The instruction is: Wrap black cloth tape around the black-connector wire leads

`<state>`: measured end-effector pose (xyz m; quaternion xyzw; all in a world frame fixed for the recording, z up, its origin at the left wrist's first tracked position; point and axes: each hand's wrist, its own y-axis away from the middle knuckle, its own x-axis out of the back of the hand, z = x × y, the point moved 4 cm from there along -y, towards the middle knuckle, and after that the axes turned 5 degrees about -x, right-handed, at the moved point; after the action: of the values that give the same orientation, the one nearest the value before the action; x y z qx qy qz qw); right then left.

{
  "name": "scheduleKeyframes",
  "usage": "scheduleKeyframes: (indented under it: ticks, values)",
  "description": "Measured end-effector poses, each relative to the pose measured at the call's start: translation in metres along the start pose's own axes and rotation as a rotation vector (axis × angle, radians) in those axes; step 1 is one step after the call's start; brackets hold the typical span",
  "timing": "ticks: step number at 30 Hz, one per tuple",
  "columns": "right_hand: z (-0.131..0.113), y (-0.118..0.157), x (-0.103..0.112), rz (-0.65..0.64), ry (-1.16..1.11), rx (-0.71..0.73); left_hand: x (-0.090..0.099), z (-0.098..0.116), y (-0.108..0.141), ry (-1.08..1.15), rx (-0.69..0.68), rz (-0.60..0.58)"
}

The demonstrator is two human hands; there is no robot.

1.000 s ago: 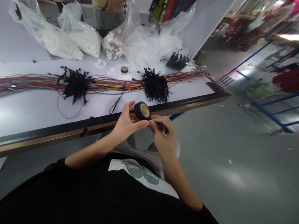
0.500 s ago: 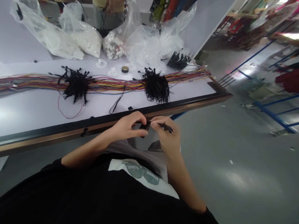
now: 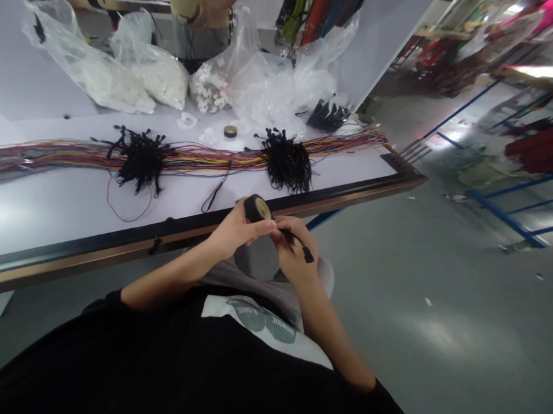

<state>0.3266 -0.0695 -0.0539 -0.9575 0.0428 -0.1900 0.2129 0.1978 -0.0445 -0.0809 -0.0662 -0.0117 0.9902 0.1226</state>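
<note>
Shows a table bearing clear plastic bags along the back. Carries a wire bundle lengthwise, with black connector clusters on top. Holds in the left hand, with fingers closed, a black tape roll by the table's near edge. Grips in the right hand a black cable; cannot confirm contact with the roll.

Two bare forearms reach in from below and meet near the middle of the view. The left forearm slants toward two o'clock, the right forearm toward eleven. The left hand is curled closed, its thumb stretched toward three o'clock. The right hand bends inward, fingers curled in a pinch, close beside that thumb's tip.
</note>
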Motion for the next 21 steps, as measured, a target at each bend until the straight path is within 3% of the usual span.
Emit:
scheduleKeyframes:
  ticks: [2,4,6,8,11,13,16,21]
  values:
    - [0.002,0.001,-0.003,-0.017,-0.008,-0.004,-0.004,-0.006,0.000,0.093,0.122,-0.145]
    - [0.010,0.002,-0.004,0.019,-0.032,-0.112,-0.001,-0.007,0.002,0.105,0.131,-0.168]
    - [0.021,0.002,-0.004,0.056,-0.083,-0.269,0.006,0.001,0.006,-0.018,0.017,-0.162]
    - [0.029,0.000,-0.004,0.049,-0.098,-0.371,0.011,0.012,0.011,-0.241,-0.142,-0.239]
    - [0.024,-0.005,0.000,-0.010,-0.029,-0.293,0.011,0.020,0.014,-0.487,-0.259,-0.454]
    - [0.012,-0.007,0.003,-0.051,-0.009,-0.124,0.013,0.017,0.008,-0.522,-0.263,-0.396]
    - [-0.001,-0.007,0.004,-0.055,-0.007,0.037,0.015,0.012,0.000,-0.557,-0.337,-0.129]
    - [0.011,-0.003,-0.003,-0.098,0.030,-0.147,0.005,0.010,0.003,-0.497,-0.495,0.010]
